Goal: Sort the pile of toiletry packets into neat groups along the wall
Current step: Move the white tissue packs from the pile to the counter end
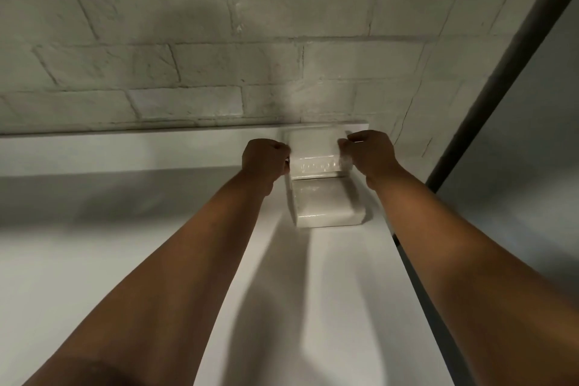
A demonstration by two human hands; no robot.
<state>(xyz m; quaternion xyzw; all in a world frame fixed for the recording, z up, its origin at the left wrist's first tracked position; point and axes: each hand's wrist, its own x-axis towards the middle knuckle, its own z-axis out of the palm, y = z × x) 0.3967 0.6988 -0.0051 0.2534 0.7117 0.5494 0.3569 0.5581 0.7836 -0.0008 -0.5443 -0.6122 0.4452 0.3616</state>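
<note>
- I see two white packets wrapped in clear, glossy film on the white table (329,291), close to its right edge.
- The far packet (315,152) sits up against the painted brick wall (219,50); its film catches the light along the near edge, where a faint row of marks shows, too blurred for me to read.
- The near packet (327,205) lies flat just in front of it, the two touching edge to edge; it looks soft and pillow-like, with rounded corners.
- My left hand (264,158) grips the far packet's left side, fingers curled onto it.
- My right hand (371,152) grips its right side the same way, fingers clamped on the wrap.
- A dark pole (501,78) slants up on the right.
</note>
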